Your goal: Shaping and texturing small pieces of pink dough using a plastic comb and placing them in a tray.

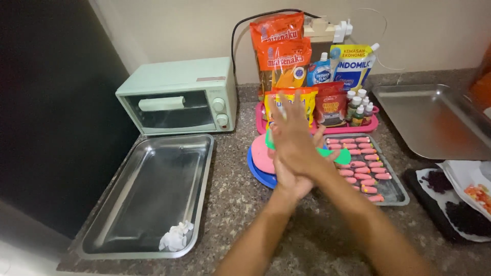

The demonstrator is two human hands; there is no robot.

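Observation:
My right hand [290, 135] lies flat on top of my left hand [292, 185], palm against palm, its fingers spread and pointing away from me. Whatever may be between the palms is hidden. The hands hover over a blue plate [257, 174] that carries a lump of pink dough [262, 152] and a piece of green dough [341, 156]. Just right of the hands, a small steel tray [397, 193] holds several rows of pink finger-shaped pieces [364, 169].
A large steel tray [153, 189] with a white crumpled lump [175, 237] sits at the left, in front of a pale green toaster oven [179, 97]. Behind the plate a pink tray [317, 129] holds bags, pouches and small bottles. Another steel tray [434, 117] and a black tray [450, 207] of dark toppings stand at the right.

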